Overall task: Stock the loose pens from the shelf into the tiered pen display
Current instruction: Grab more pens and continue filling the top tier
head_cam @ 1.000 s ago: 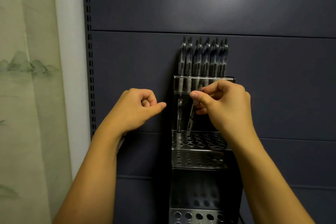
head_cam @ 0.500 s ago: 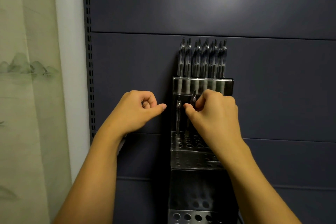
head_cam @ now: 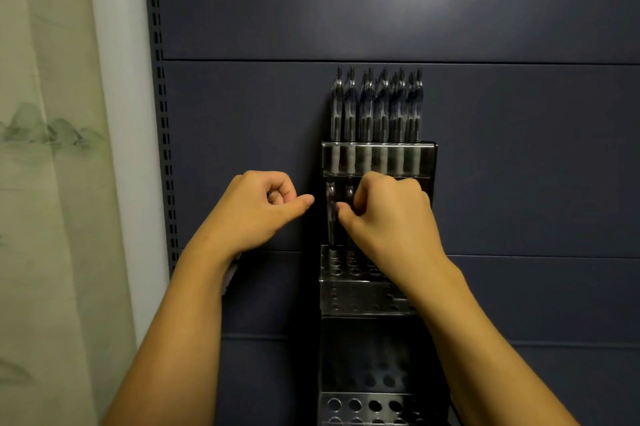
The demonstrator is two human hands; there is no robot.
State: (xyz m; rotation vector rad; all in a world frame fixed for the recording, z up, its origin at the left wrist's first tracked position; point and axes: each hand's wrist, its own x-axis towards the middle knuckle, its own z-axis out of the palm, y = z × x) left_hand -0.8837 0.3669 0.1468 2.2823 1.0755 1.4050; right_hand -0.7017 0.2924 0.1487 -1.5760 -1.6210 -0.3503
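My right hand is curled around a pen, thumb and fingers pinching its upper part, just under the top tier of the display. The pen stands upright, its long axis running straight down toward the holed plate of the middle tier directly below my hand; my fingers hide the lower barrel, so I cannot tell whether the tip is already in a hole. I judge the next move is simply straight down, then letting go.

Just left of it, a second pen stands upright with its foot in the leftmost hole of that tier, very close to my thumb. My left hand hovers a little farther left, fingers loosely curled, thumb out toward the display, apparently holding nothing.

The top tier is filled with a row of pens standing upright. The bottom tier, nearest me, shows only open holes.
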